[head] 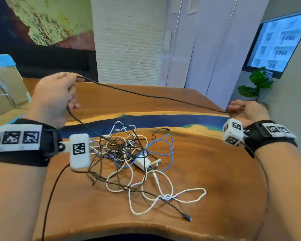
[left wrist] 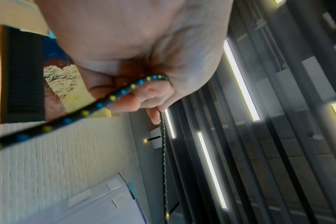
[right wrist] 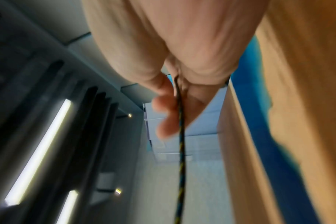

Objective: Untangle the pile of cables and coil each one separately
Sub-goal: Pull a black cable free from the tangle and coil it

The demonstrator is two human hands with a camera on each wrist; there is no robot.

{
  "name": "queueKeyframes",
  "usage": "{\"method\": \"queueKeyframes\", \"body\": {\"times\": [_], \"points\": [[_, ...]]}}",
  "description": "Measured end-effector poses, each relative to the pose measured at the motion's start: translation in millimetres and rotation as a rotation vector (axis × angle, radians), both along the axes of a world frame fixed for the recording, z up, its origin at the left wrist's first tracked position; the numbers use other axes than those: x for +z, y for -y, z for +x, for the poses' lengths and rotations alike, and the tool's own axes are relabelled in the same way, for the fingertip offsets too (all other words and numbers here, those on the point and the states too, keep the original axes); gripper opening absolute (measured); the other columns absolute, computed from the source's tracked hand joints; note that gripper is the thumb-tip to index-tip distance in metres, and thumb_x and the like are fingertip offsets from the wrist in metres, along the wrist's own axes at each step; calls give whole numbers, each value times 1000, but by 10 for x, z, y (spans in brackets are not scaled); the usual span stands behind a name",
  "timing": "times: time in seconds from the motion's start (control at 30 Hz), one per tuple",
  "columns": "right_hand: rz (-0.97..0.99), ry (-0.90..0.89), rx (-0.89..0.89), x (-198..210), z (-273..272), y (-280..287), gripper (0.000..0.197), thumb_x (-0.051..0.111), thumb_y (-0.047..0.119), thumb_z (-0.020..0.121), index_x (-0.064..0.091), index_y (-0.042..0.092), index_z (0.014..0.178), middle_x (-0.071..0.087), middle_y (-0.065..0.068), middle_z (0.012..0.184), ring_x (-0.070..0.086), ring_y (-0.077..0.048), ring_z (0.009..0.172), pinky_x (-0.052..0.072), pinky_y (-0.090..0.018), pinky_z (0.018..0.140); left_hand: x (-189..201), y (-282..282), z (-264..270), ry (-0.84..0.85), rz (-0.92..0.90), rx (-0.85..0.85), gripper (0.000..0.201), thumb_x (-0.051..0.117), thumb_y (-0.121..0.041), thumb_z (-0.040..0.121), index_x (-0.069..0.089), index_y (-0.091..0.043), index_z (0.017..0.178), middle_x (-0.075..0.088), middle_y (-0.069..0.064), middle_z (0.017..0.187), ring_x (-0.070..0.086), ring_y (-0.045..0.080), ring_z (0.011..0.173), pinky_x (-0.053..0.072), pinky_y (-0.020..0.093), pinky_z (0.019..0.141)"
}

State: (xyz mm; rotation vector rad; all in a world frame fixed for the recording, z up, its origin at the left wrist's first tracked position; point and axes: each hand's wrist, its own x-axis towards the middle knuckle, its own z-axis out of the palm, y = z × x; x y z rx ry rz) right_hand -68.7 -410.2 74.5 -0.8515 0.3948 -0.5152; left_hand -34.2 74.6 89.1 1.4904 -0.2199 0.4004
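Note:
A tangled pile of cables (head: 129, 153) lies mid-table: white, blue and dark braided ones, with a white adapter (head: 142, 162) among them. A black braided cable (head: 146, 94) with blue and yellow flecks is stretched in the air between both hands. My left hand (head: 59, 94) is raised at the far left and grips it, the cable (left wrist: 125, 91) bending round the fingers and dropping into the pile. My right hand (head: 241, 108) pinches the other stretch at the table's right edge, and the cable (right wrist: 180, 136) runs away from its fingers. The cable's plug end (head: 187, 217) lies near the front edge.
The wooden table (head: 215, 171) has a blue resin stripe across it. A cardboard box (head: 7, 84) stands at the far left. A potted plant (head: 257, 84) and a wall screen (head: 276, 40) are beyond the right edge. Black wrist-strap leads hang by both forearms.

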Motion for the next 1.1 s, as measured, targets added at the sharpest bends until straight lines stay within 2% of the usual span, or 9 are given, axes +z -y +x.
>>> {"method": "queueKeyframes", "body": {"times": [0.13,0.27,0.4,0.5,0.63,0.77,0.9,1.0,1.1], "points": [[-650,-396,186,-304,-109,-98,22,43,25,105,58,9,106,71,-14,93,71,-35,80,60,-45,72,-47,21,43,32,183,39,26,52,-21,105,70,-19,85,47,-8,52,43,12,47,44,30,58],[-835,-342,365,-316,-163,-532,30,44,22,100,69,8,109,78,-14,95,73,-38,97,52,-42,78,-33,179,-132,16,514,-234,15,73,-28,89,82,-17,87,76,7,91,66,21,89,49,38,82],[-903,-97,361,-202,-143,-1029,28,44,-2,100,68,6,91,62,-7,64,71,-31,75,52,-42,78,-86,384,-333,-37,554,-604,52,74,-66,78,81,-19,101,77,14,97,74,25,95,58,30,87],[-1004,-19,497,-45,-225,-1326,35,36,-8,96,67,7,98,41,-3,61,41,-17,42,46,-30,50,-101,597,-457,51,546,-554,28,65,-40,90,80,-20,103,78,11,93,74,27,95,58,30,92],[-1346,119,617,89,-379,-1720,25,39,1,102,60,11,111,42,-4,68,36,-11,49,32,-24,45,-35,712,-609,221,490,-461,25,63,-8,98,72,-23,117,76,5,103,71,18,101,55,27,95],[-1489,255,661,131,-480,-1982,19,44,17,101,48,25,118,41,-1,65,35,-24,61,33,-38,55,42,720,-632,329,564,-317,50,69,-19,91,58,-38,136,63,-11,128,59,2,119,50,31,101],[-1294,385,693,211,-548,-2111,12,40,5,104,45,12,111,33,-10,64,27,-12,48,25,-24,44,-37,758,-608,236,659,-392,72,77,-26,88,42,-38,150,55,-13,140,51,-1,129,43,22,99],[-1120,395,715,287,-556,-2047,21,37,-1,105,49,15,102,39,-4,60,23,-11,44,18,-20,41,-178,832,-591,140,714,-473,68,76,-22,91,43,-33,149,68,-6,119,62,6,116,44,13,88],[-1093,379,649,376,-506,-1900,22,39,1,105,54,17,106,40,2,54,22,-12,42,17,-19,41,-291,878,-605,42,617,-506,17,63,-23,100,69,-16,114,67,-1,68,65,38,71,50,31,67]]}}
